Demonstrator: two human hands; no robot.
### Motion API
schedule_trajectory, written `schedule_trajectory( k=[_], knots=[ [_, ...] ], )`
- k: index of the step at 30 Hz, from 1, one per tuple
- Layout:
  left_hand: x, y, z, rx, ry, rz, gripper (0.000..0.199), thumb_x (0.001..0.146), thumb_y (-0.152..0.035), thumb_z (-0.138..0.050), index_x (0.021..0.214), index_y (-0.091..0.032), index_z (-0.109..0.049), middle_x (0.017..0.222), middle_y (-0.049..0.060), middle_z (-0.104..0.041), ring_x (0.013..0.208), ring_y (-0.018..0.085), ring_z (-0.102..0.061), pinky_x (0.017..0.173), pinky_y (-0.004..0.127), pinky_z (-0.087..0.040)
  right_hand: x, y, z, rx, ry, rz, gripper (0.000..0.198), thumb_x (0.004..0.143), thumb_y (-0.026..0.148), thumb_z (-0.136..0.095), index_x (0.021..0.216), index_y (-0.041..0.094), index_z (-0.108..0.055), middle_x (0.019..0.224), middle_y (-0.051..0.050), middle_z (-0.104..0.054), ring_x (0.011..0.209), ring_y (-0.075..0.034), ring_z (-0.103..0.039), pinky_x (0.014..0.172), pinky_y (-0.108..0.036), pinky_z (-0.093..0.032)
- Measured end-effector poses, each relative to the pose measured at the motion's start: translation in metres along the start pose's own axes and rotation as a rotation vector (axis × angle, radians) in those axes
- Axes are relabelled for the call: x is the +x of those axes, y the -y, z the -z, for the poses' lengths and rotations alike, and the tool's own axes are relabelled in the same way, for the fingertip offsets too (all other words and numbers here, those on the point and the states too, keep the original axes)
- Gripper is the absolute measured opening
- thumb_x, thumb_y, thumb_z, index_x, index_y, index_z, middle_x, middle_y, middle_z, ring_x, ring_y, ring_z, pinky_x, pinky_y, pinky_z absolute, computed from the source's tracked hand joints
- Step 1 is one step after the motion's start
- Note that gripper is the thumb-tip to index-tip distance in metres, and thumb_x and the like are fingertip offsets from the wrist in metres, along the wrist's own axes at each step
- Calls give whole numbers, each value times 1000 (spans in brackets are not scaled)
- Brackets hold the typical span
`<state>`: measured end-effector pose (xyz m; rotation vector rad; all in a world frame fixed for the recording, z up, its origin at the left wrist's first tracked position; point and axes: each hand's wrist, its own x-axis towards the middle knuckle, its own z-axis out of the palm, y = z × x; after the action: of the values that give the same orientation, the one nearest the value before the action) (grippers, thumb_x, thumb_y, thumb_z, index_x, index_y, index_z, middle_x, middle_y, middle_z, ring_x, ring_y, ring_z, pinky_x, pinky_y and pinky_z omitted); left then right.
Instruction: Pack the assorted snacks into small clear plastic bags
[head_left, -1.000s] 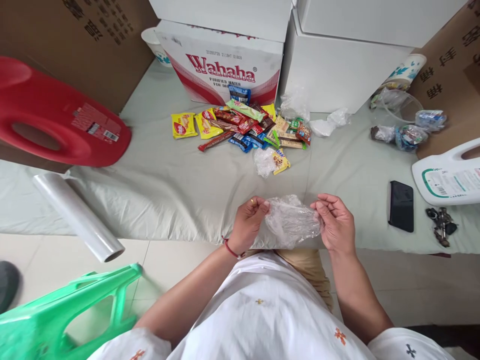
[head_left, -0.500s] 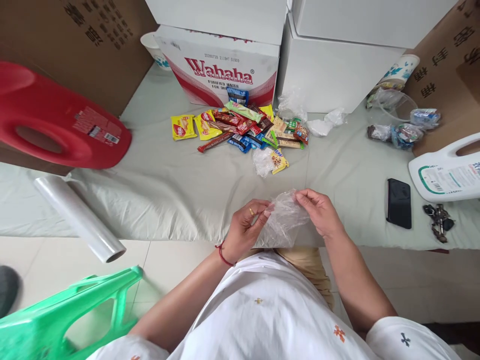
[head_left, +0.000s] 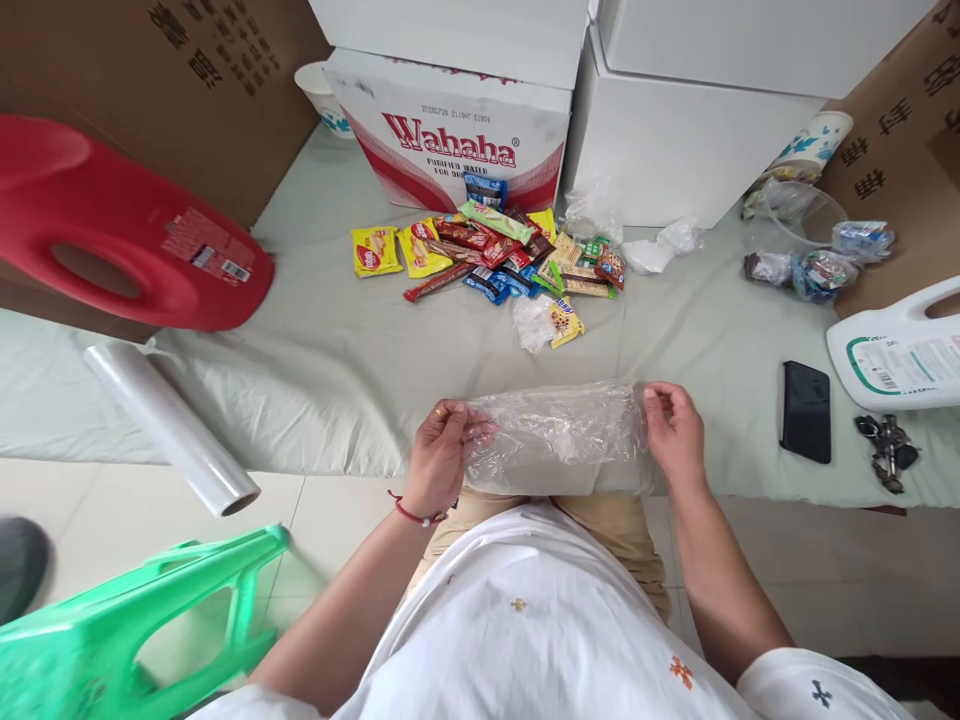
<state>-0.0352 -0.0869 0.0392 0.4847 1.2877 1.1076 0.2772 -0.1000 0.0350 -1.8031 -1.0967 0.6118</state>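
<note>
Between my hands a clear sheet of plastic film [head_left: 559, 425] hangs stretched out over the table's front edge, wrinkled and see-through. My left hand [head_left: 442, 450] pinches its left end, some of the fingers showing through the film. At the other end, my right hand [head_left: 675, 425] is closed on the film's edge between thumb and fingers. Beyond the film lies a heap of wrapped snacks [head_left: 487, 250] in red, yellow, blue and green. A crumpled piece of clear film [head_left: 534, 322] rests against a small yellow snack packet [head_left: 566, 322] in front of the heap.
A roll of cling film [head_left: 172, 430] overhangs the front edge at left, near a red jug [head_left: 150, 240] and a green stool [head_left: 150, 610]. A phone [head_left: 806, 412], keys [head_left: 889, 450] and a white bottle [head_left: 900, 345] are at right. A Wahaha carton [head_left: 457, 130] stands behind.
My hands have moved apart, left hand leftward and right hand rightward. The bunched film between them has spread into a wide sheet.
</note>
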Motion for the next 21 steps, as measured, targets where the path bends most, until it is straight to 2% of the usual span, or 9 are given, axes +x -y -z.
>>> schedule_trajectory(
  k=[2, 5, 7, 9, 11, 13, 15, 18, 21],
  knots=[
    [3, 2, -8, 26, -33, -37, 45, 73, -55, -82, 84, -21, -54, 77, -2, -66, 65, 11, -64, 59, 23, -54, -8, 9, 7, -111, -85, 245, 41, 95, 58, -59, 109, 20, -68, 107, -11, -66, 92, -22, -62, 79, -38, -55],
    [7, 8, -18, 67, -62, -112, 40, 81, -54, -75, 82, -22, -52, 72, -5, -59, 56, 8, -53, 50, 20, -46, -31, 28, 9, -209, 73, 524, 42, 99, 56, -53, 122, 23, -66, 120, -14, -65, 117, -30, -58, 101, -50, -49],
    [8, 11, -23, 81, -65, -151, 36, 85, -51, -71, 81, -22, -50, 68, -6, -55, 50, 7, -47, 45, 19, -40, -50, 37, -2, -300, 235, 628, 53, 94, 60, -60, 132, 24, -62, 133, -15, -61, 129, -35, -50, 109, -56, -43],
    [7, 14, -26, 87, -60, -171, 33, 89, -48, -68, 81, -23, -48, 66, -8, -53, 44, 6, -42, 42, 20, -35, -68, 38, -21, -372, 317, 673, 62, 88, 59, -70, 137, 22, -59, 145, -16, -54, 136, -38, -43, 113, -59, -41],
    [6, 14, -28, 93, -57, -166, 32, 90, -46, -66, 82, -23, -46, 65, -8, -51, 41, 5, -39, 41, 21, -32, -80, 35, -37, -393, 320, 692, 48, 91, 46, -71, 132, 23, -63, 145, -14, -55, 137, -37, -42, 113, -58, -42],
    [3, 14, -25, 112, -47, -151, 31, 90, -46, -66, 82, -23, -47, 64, -8, -51, 41, 6, -39, 41, 21, -31, -81, 32, -45, -369, 256, 682, 25, 95, 29, -65, 119, 27, -70, 135, -10, -62, 135, -34, -45, 111, -57, -44],
    [-1, 16, -20, 166, -30, -150, 31, 90, -48, -65, 82, -23, -49, 62, -8, -51, 41, 7, -40, 41, 21, -31, -70, 34, -41, -324, 175, 641, 22, 96, 20, -60, 108, 30, -75, 124, -8, -66, 128, -31, -49, 106, -54, -48],
    [-9, 22, -6, 322, 7, -166, 30, 90, -49, -66, 83, -23, -54, 61, -7, -52, 43, 8, -43, 42, 22, -33, -41, 49, -21, -261, 152, 546, 21, 97, 25, -58, 105, 30, -78, 122, -8, -65, 97, -23, -61, 87, -42, -55],
    [-20, 32, 5, 508, 119, -201, 26, 90, -47, -66, 86, -22, -61, 57, -6, -50, 46, 10, -45, 45, 23, -36, -13, 74, -3, -295, 227, 520, 24, 99, 26, -56, 104, 27, -79, 121, -7, -65, 68, -13, -59, 69, -33, -53]
  ],
)
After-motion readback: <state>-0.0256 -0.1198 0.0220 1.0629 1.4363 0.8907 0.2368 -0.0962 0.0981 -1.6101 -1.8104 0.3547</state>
